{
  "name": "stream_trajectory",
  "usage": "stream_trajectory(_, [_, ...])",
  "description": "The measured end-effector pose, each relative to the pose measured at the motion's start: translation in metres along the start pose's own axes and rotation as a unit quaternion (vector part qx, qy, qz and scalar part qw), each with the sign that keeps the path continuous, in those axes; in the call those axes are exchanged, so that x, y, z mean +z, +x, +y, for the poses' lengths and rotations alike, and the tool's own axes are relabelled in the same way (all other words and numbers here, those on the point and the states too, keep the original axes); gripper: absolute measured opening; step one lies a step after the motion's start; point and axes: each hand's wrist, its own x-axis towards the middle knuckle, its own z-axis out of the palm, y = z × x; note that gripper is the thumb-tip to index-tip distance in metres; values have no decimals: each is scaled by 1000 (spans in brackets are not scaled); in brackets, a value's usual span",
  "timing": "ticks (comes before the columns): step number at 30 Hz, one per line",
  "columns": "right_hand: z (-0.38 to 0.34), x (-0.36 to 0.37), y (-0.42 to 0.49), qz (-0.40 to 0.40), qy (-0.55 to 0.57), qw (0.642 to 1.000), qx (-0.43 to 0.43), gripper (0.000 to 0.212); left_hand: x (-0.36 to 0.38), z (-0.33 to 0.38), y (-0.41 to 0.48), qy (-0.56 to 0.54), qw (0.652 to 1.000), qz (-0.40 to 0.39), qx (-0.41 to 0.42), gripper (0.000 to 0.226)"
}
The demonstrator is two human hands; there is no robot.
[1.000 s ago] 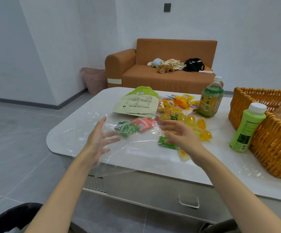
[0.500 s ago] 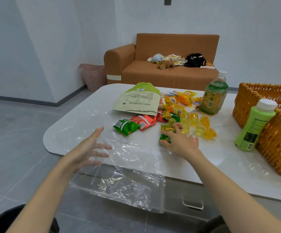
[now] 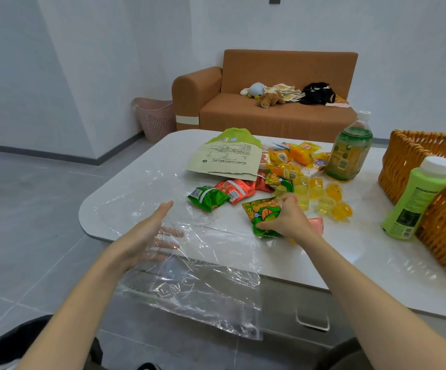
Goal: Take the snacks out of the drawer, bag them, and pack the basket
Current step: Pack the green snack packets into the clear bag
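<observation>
Bagging step under way. White bench [image 3: 136, 193] carrying basket [image 3: 403, 166] at its right end, clear bag [image 3: 197, 276] draped over its near edge. Left hand [image 3: 147, 233] spread inside bag mouth. Right hand [image 3: 288, 222] pinching green-orange packet [image 3: 263, 212] mid-bench. Next, probably: packet into bag mouth, held wide.

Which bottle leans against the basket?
The light-green bottle with the flat white cap leans on the wicker basket; the rounder tea bottle stands upright, apart.

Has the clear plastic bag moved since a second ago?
Yes. The clear plastic bag has slid toward the person; it now hangs further over the table edge.
</observation>
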Motion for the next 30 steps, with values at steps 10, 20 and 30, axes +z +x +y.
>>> stream_trajectory(10, [-27, -41, -15, 123, 311, 937, -101, 25, -3, 7, 2, -144, 988, 23, 41, 50])
stream_trajectory(20, [-23, -92, -64, 14, 431, 891, -140, 35, 5, 17, 5, -271, 959, 79, 36, 44])
stream_trajectory(30, [-6, -65, -80, -98, 214, 952, -193, 24, 48, 28, 5, -246, 966, 28, 73, 35])
